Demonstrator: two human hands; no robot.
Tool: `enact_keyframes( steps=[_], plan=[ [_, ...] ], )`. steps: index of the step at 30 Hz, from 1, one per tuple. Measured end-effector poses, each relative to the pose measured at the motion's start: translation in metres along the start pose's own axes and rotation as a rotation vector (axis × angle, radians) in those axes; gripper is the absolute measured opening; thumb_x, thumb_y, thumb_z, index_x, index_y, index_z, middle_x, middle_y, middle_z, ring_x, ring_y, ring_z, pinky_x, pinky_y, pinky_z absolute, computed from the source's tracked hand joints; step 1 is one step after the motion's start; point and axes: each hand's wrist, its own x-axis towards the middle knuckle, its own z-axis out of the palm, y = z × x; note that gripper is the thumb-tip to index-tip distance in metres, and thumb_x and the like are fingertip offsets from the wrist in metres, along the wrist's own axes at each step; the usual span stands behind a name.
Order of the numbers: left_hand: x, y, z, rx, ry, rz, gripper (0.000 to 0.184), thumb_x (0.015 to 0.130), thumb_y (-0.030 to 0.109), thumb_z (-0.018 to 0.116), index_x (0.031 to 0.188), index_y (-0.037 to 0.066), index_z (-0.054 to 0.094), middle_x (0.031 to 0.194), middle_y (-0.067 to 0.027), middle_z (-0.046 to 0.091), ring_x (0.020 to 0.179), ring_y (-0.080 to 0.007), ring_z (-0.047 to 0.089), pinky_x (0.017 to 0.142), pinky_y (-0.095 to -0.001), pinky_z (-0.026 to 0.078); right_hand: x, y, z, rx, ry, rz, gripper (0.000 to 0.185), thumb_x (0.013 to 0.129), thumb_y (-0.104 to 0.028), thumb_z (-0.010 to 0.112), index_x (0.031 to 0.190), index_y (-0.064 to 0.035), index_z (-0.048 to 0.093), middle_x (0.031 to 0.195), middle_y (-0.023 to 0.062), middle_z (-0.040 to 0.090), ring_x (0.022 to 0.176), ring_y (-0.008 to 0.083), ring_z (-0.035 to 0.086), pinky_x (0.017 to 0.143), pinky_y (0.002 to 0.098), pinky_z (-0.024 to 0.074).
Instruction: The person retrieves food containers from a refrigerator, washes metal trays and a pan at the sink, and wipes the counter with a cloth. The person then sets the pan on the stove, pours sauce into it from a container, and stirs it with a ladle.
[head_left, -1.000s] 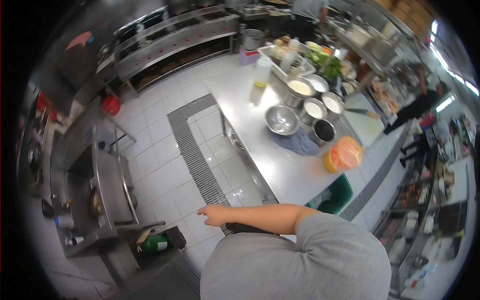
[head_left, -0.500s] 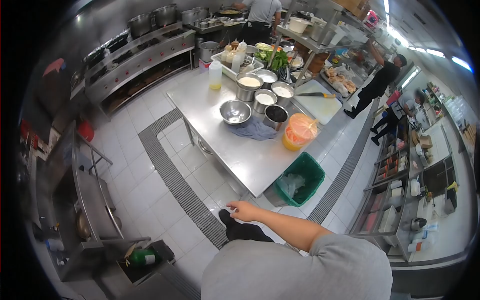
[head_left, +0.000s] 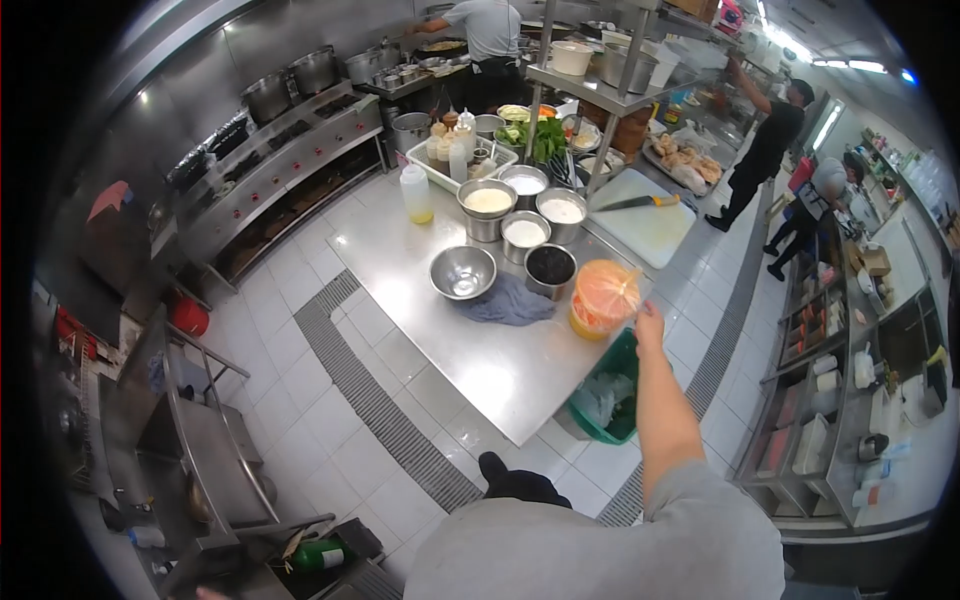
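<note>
My right hand (head_left: 649, 326) is beside the right edge of a round tub (head_left: 604, 300) with orange contents and a clear plastic cover. Its fingers look slightly apart, with nothing visible between them. Whether they touch the cover is too small to tell. Only a bit of my left hand (head_left: 210, 593) shows at the bottom left edge; its fingers are mostly hidden. Left of the tub stand a pot of dark contents (head_left: 550, 268), a blue-grey cloth (head_left: 508, 302) and an empty metal bowl (head_left: 462, 273). Several metal pots of pale contents stand behind, near a squeeze bottle (head_left: 416, 195).
Below the steel table (head_left: 450, 350) stands a green-lined bin (head_left: 608, 400). A knife (head_left: 640, 202) lies on a white cutting board (head_left: 650, 225). Two people (head_left: 765, 150) (head_left: 815, 205) are at the right, another person (head_left: 488, 35) by the back stoves. A sink is at left.
My right hand has moved from low over the floor, up and right to the tub's edge. The view has shifted, and a bit of my left hand has come in at bottom left.
</note>
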Motion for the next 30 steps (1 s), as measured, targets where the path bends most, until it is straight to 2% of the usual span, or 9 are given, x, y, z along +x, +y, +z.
enact_keyframes(
  steps=[2, 6, 10, 14, 17, 19, 24, 26, 30],
  plan=[
    [-0.049, -0.024, 0.066, -0.392, -0.205, 0.041, 0.059, 0.093, 0.004, 0.065, 0.146, -0.002, 0.041, 0.155, -0.0142, 0.042, 0.143, -0.0356, 0.039, 0.121, -0.0437, 0.025, 0.015, 0.011, 0.006, -0.165, -0.324, 0.173, 0.031, 0.098, -0.026, 0.062, 0.120, -0.0047, 0.063, 0.108, 0.0090, 0.068, 0.096, 0.0175, 0.063, 0.079, 0.0375, 0.0529],
    [-0.094, 0.085, 0.092, -0.820, -0.687, -0.191, 0.064, 0.080, -0.008, 0.057, 0.143, -0.003, 0.045, 0.150, -0.0169, 0.044, 0.142, -0.0326, 0.040, 0.121, -0.0432, 0.026, 0.003, 0.015, 0.006, -0.142, -0.524, 0.154, 0.029, 0.096, -0.026, 0.065, 0.117, -0.0053, 0.064, 0.098, 0.0090, 0.071, 0.081, 0.0174, 0.069, 0.068, 0.0350, 0.0576],
    [-0.161, 0.202, 0.096, -1.065, -1.279, -0.256, 0.068, 0.075, 0.001, 0.069, 0.141, 0.006, 0.049, 0.143, -0.0132, 0.049, 0.134, -0.0290, 0.048, 0.110, -0.0435, 0.039, -0.042, 0.016, 0.014, -0.143, -0.585, 0.176, 0.035, 0.095, -0.026, 0.068, 0.120, -0.0025, 0.062, 0.098, 0.0112, 0.073, 0.075, 0.0223, 0.074, 0.063, 0.0336, 0.0620],
    [-0.218, 0.320, 0.092, -1.464, -1.942, -0.419, 0.068, 0.088, 0.017, 0.075, 0.147, 0.008, 0.043, 0.148, -0.0159, 0.046, 0.127, -0.0305, 0.055, 0.101, -0.0441, 0.049, -0.119, 0.009, 0.040, 0.054, -0.570, 0.246, 0.040, 0.093, -0.017, 0.070, 0.130, -0.0051, 0.059, 0.107, 0.0114, 0.073, 0.080, 0.0239, 0.074, 0.064, 0.0346, 0.0626],
    [-0.218, 0.386, 0.083, -1.515, -2.186, -0.258, 0.073, 0.094, 0.028, 0.072, 0.152, 0.007, 0.034, 0.154, -0.0161, 0.040, 0.135, -0.0320, 0.050, 0.101, -0.0438, 0.049, -0.169, 0.030, 0.069, 0.094, -0.643, 0.214, 0.051, 0.092, -0.012, 0.071, 0.138, -0.0077, 0.048, 0.123, 0.0121, 0.065, 0.094, 0.0272, 0.073, 0.067, 0.0400, 0.0647],
    [-0.196, 0.415, 0.076, -1.360, -2.530, -0.455, 0.079, 0.096, 0.048, 0.065, 0.155, 0.007, 0.031, 0.152, -0.0180, 0.043, 0.131, -0.0326, 0.053, 0.100, -0.0433, 0.050, -0.207, 0.018, 0.098, 0.166, -0.658, 0.370, 0.056, 0.089, -0.007, 0.072, 0.136, -0.0066, 0.043, 0.133, 0.0134, 0.056, 0.101, 0.0307, 0.070, 0.070, 0.0425, 0.0657],
    [-0.224, 0.431, 0.140, -1.528, -2.715, -0.667, 0.079, 0.095, 0.062, 0.058, 0.154, 0.017, 0.030, 0.141, -0.0135, 0.056, 0.120, -0.0286, 0.062, 0.093, -0.0466, 0.053, -0.263, 0.015, 0.201, 0.104, -0.788, 0.270, 0.058, 0.090, -0.002, 0.068, 0.140, -0.0021, 0.039, 0.139, 0.0173, 0.048, 0.108, 0.0318, 0.067, 0.076, 0.0389, 0.0659],
    [-0.223, 0.432, 0.182, -1.630, -2.461, -0.975, 0.075, 0.095, 0.062, 0.057, 0.150, 0.015, 0.038, 0.137, -0.0116, 0.060, 0.117, -0.0281, 0.064, 0.091, -0.0454, 0.053, -0.265, -0.002, 0.240, 0.169, -0.964, 0.333, 0.065, 0.091, -0.003, 0.068, 0.147, -0.0042, 0.035, 0.138, 0.0169, 0.051, 0.108, 0.0255, 0.067, 0.079, 0.0334, 0.0638],
    [-0.198, 0.447, 0.270, -1.624, -2.355, -0.961, 0.075, 0.094, 0.065, 0.055, 0.149, 0.015, 0.041, 0.136, -0.0117, 0.061, 0.116, -0.0303, 0.064, 0.092, -0.0448, 0.051, -0.284, -0.003, 0.298, 0.006, -0.944, -0.005, 0.070, 0.093, -0.015, 0.069, 0.154, -0.0084, 0.035, 0.140, 0.0176, 0.055, 0.105, 0.0219, 0.067, 0.085, 0.0339, 0.0570]
  ],
)
